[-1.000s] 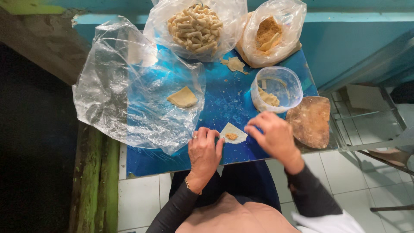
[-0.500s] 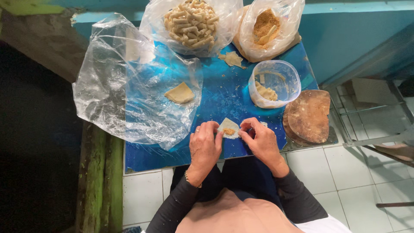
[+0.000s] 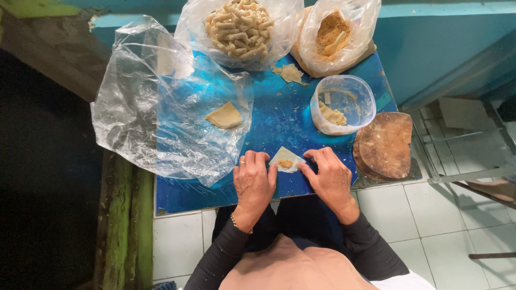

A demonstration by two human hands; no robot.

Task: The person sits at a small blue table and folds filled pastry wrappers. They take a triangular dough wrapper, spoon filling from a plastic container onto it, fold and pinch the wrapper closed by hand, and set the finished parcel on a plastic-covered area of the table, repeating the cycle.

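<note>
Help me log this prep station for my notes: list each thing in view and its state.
Wrapper square: flat on the blue table, filling at its middle, unfolded.
Left hand: fingertips at the wrapper's left edge.
Right hand: fingertips at its right edge.
Bag of rolled pieces: open, full.
Bag of crumbly filling: open, spoon inside.
Plastic tub: lidless, nearly empty.
Large clear bag: crumpled, holding wrappers.

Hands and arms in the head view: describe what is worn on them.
Both arms are covered by snug, dark long sleeves ending at the wrists. The left hand has a ring on one finger and a thin gold-coloured bracelet at the wrist. The right hand is bare, with no ring or bracelet visible.
</note>
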